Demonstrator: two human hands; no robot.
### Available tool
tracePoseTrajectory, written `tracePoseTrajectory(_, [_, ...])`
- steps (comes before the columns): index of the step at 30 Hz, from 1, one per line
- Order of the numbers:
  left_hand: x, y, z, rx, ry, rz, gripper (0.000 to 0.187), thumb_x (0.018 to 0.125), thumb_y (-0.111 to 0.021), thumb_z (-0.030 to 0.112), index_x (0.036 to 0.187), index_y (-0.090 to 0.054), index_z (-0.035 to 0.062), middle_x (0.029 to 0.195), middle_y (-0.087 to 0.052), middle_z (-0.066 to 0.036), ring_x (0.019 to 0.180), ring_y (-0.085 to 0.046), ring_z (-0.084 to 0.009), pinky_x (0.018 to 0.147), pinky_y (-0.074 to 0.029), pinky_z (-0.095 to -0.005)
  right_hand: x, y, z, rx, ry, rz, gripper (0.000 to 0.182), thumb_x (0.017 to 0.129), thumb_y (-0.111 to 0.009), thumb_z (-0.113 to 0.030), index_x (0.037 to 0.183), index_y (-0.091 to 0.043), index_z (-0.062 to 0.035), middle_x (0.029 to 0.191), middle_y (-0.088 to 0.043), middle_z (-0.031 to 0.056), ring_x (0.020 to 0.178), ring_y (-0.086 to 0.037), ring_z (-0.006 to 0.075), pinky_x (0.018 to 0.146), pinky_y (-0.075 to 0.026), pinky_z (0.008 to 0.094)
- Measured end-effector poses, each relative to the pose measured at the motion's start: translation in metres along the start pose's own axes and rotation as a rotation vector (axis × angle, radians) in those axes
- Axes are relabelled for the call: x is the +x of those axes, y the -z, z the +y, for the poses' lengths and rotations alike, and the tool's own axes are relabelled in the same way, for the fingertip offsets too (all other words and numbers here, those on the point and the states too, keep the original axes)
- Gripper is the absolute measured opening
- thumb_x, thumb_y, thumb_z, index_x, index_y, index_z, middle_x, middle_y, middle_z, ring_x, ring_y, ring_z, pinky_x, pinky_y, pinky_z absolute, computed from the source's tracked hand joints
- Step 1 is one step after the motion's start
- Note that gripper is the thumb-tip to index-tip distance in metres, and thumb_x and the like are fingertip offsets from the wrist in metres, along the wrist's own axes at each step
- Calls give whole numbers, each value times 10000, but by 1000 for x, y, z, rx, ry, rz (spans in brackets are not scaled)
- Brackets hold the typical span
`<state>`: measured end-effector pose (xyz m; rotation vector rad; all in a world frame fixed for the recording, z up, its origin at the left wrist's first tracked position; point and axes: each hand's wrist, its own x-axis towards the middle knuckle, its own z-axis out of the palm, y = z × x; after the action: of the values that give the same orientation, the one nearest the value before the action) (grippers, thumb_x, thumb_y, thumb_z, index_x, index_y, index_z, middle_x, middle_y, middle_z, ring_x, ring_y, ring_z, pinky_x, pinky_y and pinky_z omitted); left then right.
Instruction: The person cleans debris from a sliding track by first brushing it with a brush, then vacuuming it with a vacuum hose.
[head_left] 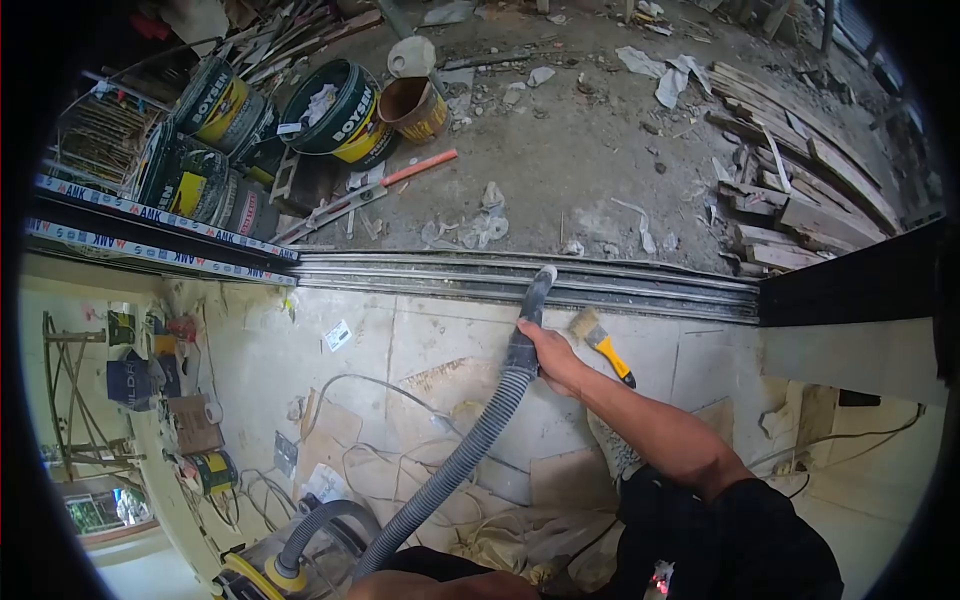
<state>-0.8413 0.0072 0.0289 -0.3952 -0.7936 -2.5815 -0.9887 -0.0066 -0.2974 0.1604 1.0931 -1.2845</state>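
Note:
My right hand is wrapped around the black wand of a vacuum hose. The nozzle of the hose rests at the grooved metal sliding-door track along the threshold. Just right of that hand, a paintbrush with a yellow and black handle lies on the tiled floor. The grey ribbed hose runs down toward the vacuum cleaner at the lower left. Bare skin shows at the bottom edge, but my left hand cannot be seen.
Beyond the track are paint buckets, a rusty can, an orange-handled tool and stacked planks. Cables and cardboard lie on the indoor floor. Taped dark door frames stand at the left.

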Motion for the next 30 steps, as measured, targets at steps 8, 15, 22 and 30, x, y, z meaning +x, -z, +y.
tracePoseTrajectory(8, [-1,4,3,70,100,36,1400,700,-268,1003,1338,-450,-230,1265,-535,-454,646,-688,-303,487,-555,-317,0,5,3,24,-1,-18,401,997,-592,-406,1096,-595,-17,954,-631,52,839,-620,173,779,-532,349])
tracePoseTrajectory(15, [-8,9,9,72,113,35,1364,704,-259,1000,1315,-516,-192,1244,-578,-415,601,-680,-264,438,-515,-263,-8,-4,4,17,-14,51,460,958,-604,-504,1034,-645,-52,905,-652,20,842,-599,147,775,-488,349])
tracePoseTrajectory(22, [-10,32,33,197,303,548,1210,839,-119,896,1395,-475,-117,1301,-577,-355,543,-636,-240,487,-504,-296,-23,-24,6,151,-3,78,460,1008,-558,-491,1120,-592,-46,976,-651,61,856,-643,200,811,-523,353])
tracePoseTrajectory(30, [-76,165,45,1048,422,1300,475,978,-629,318,1305,-611,-26,1176,-706,-172,477,-578,-140,378,-321,-195,-29,-32,10,317,30,-21,448,1015,-541,-462,1112,-476,-29,886,-600,122,741,-674,271,645,-606,448])
